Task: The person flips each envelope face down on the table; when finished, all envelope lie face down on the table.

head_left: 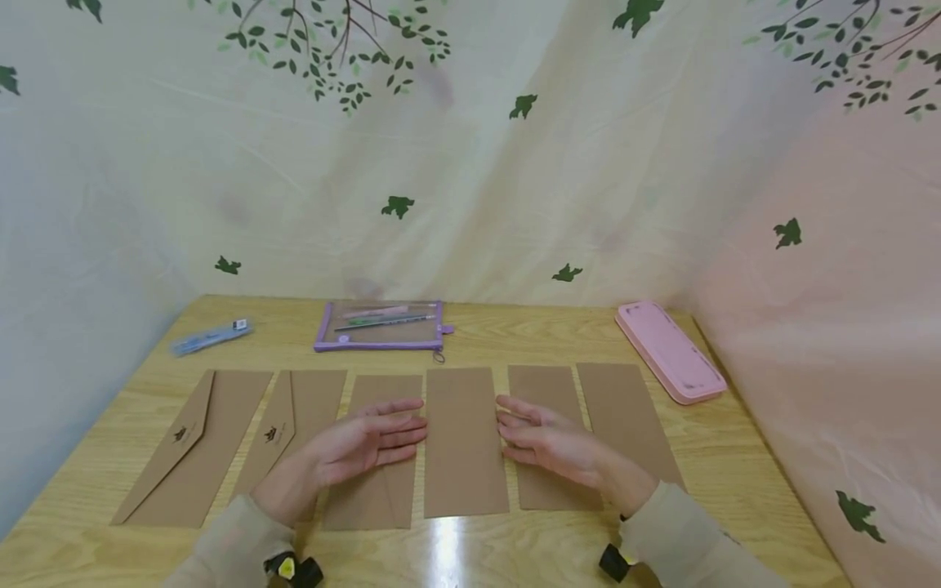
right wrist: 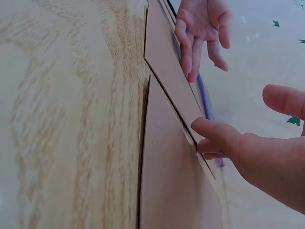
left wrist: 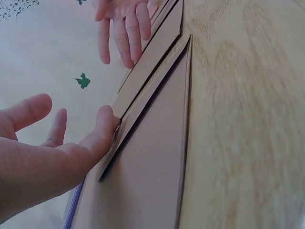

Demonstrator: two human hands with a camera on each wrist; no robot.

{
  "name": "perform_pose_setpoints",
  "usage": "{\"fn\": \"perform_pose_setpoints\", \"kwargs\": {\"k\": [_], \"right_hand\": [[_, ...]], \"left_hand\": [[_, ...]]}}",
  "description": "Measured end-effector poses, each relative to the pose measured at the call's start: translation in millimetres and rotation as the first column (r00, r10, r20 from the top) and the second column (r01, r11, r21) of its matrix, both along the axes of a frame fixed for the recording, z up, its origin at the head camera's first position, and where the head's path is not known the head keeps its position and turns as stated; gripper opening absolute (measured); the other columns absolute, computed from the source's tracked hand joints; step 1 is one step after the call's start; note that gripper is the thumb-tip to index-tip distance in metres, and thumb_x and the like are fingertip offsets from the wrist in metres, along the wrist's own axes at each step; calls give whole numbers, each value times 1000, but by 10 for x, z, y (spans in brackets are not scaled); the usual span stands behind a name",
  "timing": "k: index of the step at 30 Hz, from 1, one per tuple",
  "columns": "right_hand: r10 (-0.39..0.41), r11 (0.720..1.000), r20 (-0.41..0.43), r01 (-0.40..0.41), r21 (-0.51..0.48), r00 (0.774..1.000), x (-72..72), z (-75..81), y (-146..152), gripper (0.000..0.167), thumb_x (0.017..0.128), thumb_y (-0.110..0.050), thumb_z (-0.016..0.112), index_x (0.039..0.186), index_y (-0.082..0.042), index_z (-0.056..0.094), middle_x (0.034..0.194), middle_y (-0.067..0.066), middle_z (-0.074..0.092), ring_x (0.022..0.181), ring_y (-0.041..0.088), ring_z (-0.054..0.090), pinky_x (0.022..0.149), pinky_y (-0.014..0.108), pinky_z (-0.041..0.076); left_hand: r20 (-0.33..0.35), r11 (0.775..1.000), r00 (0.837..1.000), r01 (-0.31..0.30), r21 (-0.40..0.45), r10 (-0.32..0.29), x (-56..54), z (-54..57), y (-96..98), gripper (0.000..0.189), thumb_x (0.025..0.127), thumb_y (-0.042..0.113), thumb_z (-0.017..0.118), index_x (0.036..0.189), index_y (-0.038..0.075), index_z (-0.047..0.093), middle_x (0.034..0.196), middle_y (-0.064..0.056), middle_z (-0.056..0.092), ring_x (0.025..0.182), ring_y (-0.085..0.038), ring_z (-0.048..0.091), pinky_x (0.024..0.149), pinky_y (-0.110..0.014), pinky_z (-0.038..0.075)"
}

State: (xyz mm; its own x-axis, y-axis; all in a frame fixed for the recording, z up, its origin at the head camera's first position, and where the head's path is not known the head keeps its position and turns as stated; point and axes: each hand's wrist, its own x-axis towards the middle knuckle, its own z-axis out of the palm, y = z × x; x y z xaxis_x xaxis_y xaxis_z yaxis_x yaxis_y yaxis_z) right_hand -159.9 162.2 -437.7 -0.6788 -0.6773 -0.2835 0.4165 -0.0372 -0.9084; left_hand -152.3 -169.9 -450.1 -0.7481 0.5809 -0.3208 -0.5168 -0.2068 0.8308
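Note:
Several brown paper envelopes lie side by side in a row across the table. Between my hands is a plain brown envelope [head_left: 465,441]. My left hand [head_left: 371,441] is over the envelope to its left [head_left: 367,498], fingers extended, fingertips at the plain envelope's left edge. Mirroring it, my right hand [head_left: 551,445] is over the envelope to the right [head_left: 559,490], its straight fingers pointing at the opposite edge. Neither hand grips anything. In the left wrist view, the left fingertips [left wrist: 106,117] are down at an envelope's edge; the right wrist view shows the right fingertips [right wrist: 202,126] similarly low.
Two envelopes at the left, the outer one [head_left: 228,441] included, show pointed flaps with a crown print. Another envelope [head_left: 625,416] ends the row at right. Behind are a blue packet [head_left: 211,337], a purple-edged clear pen pouch [head_left: 382,335] and a pink case [head_left: 671,351].

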Motion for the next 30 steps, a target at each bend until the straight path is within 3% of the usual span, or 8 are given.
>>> {"fn": "perform_pose_setpoints", "kwargs": {"k": [10,15,19,22,25,30], "right_hand": [[50,999,-41,-51,-20,998,81,172,-35,76,105,-11,54,161,2,5,166,26,0,152,42,7,121,54,20],[99,993,-69,-103,-59,993,157,272,-121,75,104,-9,55,160,3,7,166,26,3,151,42,9,120,54,21],[92,994,-86,-96,-52,992,174,292,-211,72,105,-9,55,161,1,10,167,21,2,152,39,10,120,51,25],[72,996,-99,-77,-48,993,156,282,-289,69,105,-10,53,161,-1,14,168,19,4,151,40,14,119,50,28],[59,996,-106,-66,-59,993,122,256,-380,69,105,-10,54,161,-2,15,168,19,8,151,41,17,118,50,30],[41,996,-83,-47,-73,996,60,168,-568,70,104,-9,55,161,-1,16,166,22,13,149,43,22,117,49,33]], "left_hand": [[-52,1000,998,23,-13,-24,-8,85,-121,61,107,12,47,157,-5,17,159,-30,25,145,-43,30,117,-50,33],[-126,999,992,7,-33,-11,-14,231,-280,58,107,15,50,156,-1,24,161,-27,22,146,-42,31,117,-51,32],[-207,999,978,-21,-48,10,-32,303,-482,49,109,15,48,155,7,35,163,-22,24,147,-36,31,118,-50,29],[-253,996,966,-62,-67,43,-32,308,-650,41,109,15,46,151,13,44,157,-13,39,144,-31,38,118,-49,30],[-287,993,956,-81,-87,53,-20,278,-781,42,110,15,43,152,13,43,152,-6,46,141,-28,43,116,-46,33],[-282,994,958,-71,-86,44,17,189,-886,45,110,15,43,155,10,36,158,-18,34,140,-29,44,114,-42,36]]}}
